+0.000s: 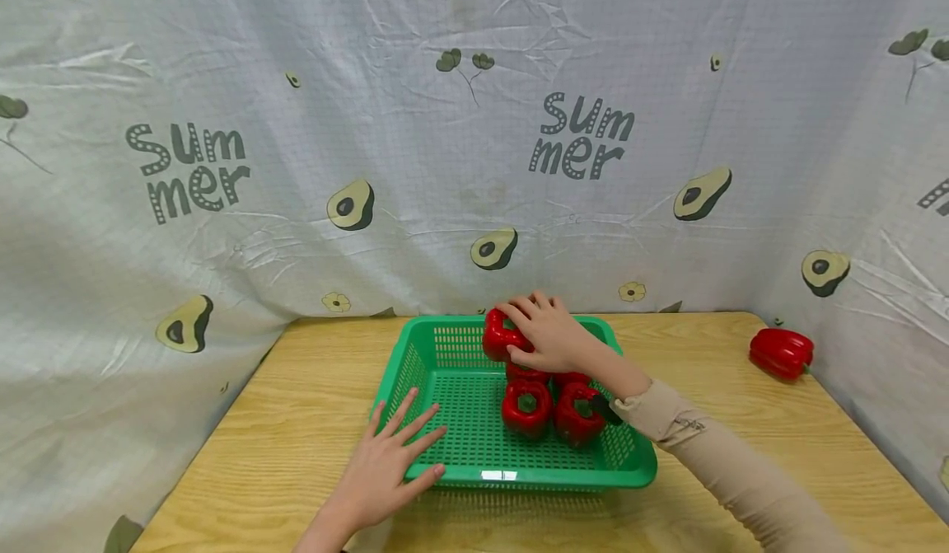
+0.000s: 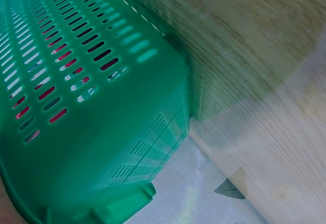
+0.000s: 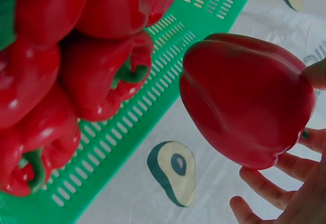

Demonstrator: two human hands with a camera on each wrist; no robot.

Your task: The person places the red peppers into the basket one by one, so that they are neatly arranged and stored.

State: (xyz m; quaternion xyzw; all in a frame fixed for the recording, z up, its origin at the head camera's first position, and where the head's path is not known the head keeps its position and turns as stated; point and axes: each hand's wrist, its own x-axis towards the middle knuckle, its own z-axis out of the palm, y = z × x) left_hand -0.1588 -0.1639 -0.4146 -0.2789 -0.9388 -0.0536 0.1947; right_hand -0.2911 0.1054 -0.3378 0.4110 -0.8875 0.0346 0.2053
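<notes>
My right hand (image 1: pixel 550 335) grips a red bell pepper (image 1: pixel 502 335) over the back of a green plastic basket (image 1: pixel 415 355). In the right wrist view the held pepper (image 3: pixel 247 99) hangs between thumb and fingers, apart from the others. Several more red bell peppers (image 1: pixel 527 407) stand together in the basket's right half, green stems showing; the right forearm partly covers them. My left hand (image 1: pixel 381 462) lies with fingers spread over the basket's front left corner. From the left wrist, the basket's slotted wall (image 2: pixel 132 117) fills much of the view, with only a sliver of hand showing.
One more red bell pepper (image 1: pixel 782 353) lies on its side at the right of the wooden table (image 1: pixel 704 355). A white cloth (image 1: pixel 415 190) printed with avocados and lettering hangs behind the table and along both sides.
</notes>
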